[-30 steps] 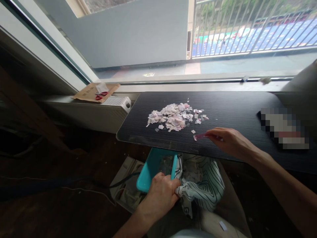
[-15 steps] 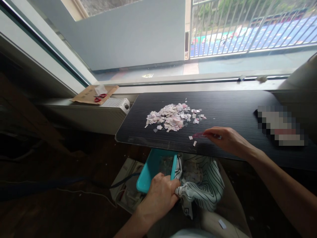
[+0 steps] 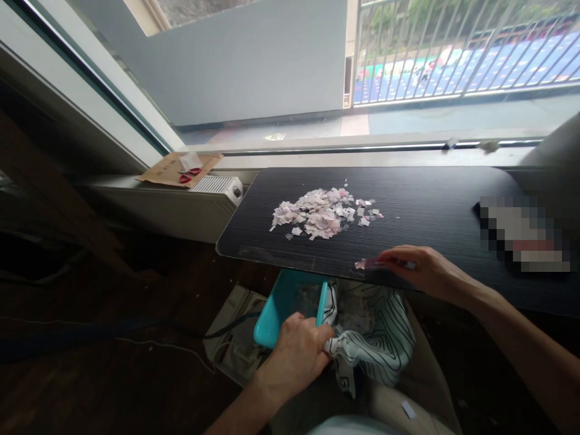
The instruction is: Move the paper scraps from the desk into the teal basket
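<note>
My left hand (image 3: 302,345) is closed around the near rim of a turquoise plastic bin (image 3: 268,326) and the bunched edge of a white cloth bag (image 3: 385,356) with black lines. Paper scraps lie in the bag; the bin's contents are dim. Over the table's front edge, my right hand (image 3: 419,266) pinches a thin, pinkish, see-through tool (image 3: 380,262) whose exact kind I cannot make out. Small paper scraps (image 3: 360,264) sit at its tip. Beyond it, a heap of cut paper pieces (image 3: 319,212) rests on the black table (image 3: 430,205), with loose bits around it.
Red-handled scissors (image 3: 189,175) lie on a brown envelope (image 3: 156,170) upon the sill at left, beside a white radiator (image 3: 217,186). A blurred-out dark object (image 3: 521,235) lies on the table's right side. Below the table stands a pale box (image 3: 226,308) with cables nearby.
My right hand has moved toward the table's front edge with the pinkish tool, and the loose scraps there have shifted nearer the edge. My left hand keeps its grip.
</note>
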Motion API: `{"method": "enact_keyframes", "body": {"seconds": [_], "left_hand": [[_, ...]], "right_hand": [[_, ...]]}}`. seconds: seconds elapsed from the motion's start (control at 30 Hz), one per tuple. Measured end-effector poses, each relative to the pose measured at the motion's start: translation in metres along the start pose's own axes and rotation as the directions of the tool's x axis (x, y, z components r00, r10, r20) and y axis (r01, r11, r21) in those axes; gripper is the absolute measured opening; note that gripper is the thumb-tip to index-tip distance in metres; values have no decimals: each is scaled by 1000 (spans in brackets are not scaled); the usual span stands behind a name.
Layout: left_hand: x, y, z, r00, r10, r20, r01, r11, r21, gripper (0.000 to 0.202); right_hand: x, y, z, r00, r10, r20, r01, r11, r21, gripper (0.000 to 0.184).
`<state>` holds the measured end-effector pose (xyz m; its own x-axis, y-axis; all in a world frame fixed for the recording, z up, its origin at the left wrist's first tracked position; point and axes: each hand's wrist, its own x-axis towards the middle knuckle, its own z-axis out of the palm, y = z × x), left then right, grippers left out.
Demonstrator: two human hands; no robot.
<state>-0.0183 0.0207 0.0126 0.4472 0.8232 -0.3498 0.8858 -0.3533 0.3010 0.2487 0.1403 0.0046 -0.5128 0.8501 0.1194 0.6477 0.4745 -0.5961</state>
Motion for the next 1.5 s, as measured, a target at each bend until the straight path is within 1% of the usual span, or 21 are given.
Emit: {"method": "enact_keyframes", "body": {"seconds": [0.07, 0.1, 0.2, 0.27, 0.33, 0.43, 0.5, 0.67, 0.87, 0.97, 1.07, 1.13, 1.2, 1.23, 1.3, 1.4, 1.47, 1.5], "left_hand": [[2, 0, 1, 1000, 6, -6, -6, 1000, 11, 12], [3, 1, 1, 1000, 10, -10, -10, 1000, 16, 13], [6, 2, 2, 1000, 25, -19, -25, 999, 23, 13], [7, 3, 2, 999, 32, -16, -32, 999, 21, 13], [7, 4, 1, 999, 31, -12, -30, 999, 19, 13], [6, 5, 1, 1000, 19, -14, -18, 1000, 24, 13], [6, 5, 1, 1000, 16, -14, -16, 1000, 25, 13], [6, 4, 3, 1000, 21, -23, -20, 999, 34, 12], [6, 4, 4, 999, 19, -35, -18, 999, 34, 11], [7, 5, 2, 999, 23, -31, -22, 1000, 16, 12], [8, 5, 0, 1000, 20, -22, -20, 1000, 5, 13], [8, 5, 1, 1000, 22, -19, -22, 1000, -3, 12], [8, 6, 2, 1000, 24, -17, -24, 1000, -14, 10], [7, 6, 3, 1000, 24, -12, -24, 999, -21, 9], [7, 8, 5, 1000, 24, 5, -24, 999, -34, 5], [7, 11, 8, 1000, 23, 14, -22, 998, -52, 7], [8, 11, 9, 999, 23, 28, -21, 997, -73, 6], [8, 11, 10, 999, 25, 38, -22, 996, -82, 5]], "right_hand": [[-8, 1, -2, 999, 2, 35, -2, 1000, 19, 24], [-10, 1, -2, 999, 14, 29, -14, 1000, 23, 24], [-10, 1, -2, 996, 66, -59, -65, 998, 16, 26], [-9, 0, -1, 992, 80, -99, -80, 997, 5, 26], [-9, -2, 0, 995, 63, -83, -63, 998, 1, 25], [-13, -7, 0, 1000, 20, -10, -20, 1000, 10, 24], [-14, -9, 1, 1000, 12, 16, -12, 1000, 16, 23], [-10, -11, 4, 998, 36, -45, -37, 999, -11, 24], [-22, -14, 0, 998, 18, 60, -20, 999, 27, 25], [-27, -14, -3, 999, 32, 33, -33, 999, 34, 26], [-26, -18, -5, 1000, 30, 10, -30, 999, 15, 26], [-23, -19, -6, 999, 19, 35, -20, 1000, 16, 25], [-16, -15, -8, 999, 44, 21, -45, 999, 20, 24], [-11, -11, -10, 997, 74, -15, -74, 997, 18, 25], [3, 3, -14, 980, 145, -134, -145, 989, 6, 26], [32, 28, -22, 935, 222, -277, -238, 971, -25, 27], [54, 39, -26, 915, 233, -330, -263, 964, -49, 27], [65, 40, -27, 913, 232, -334, -266, 962, -60, 28]]}}
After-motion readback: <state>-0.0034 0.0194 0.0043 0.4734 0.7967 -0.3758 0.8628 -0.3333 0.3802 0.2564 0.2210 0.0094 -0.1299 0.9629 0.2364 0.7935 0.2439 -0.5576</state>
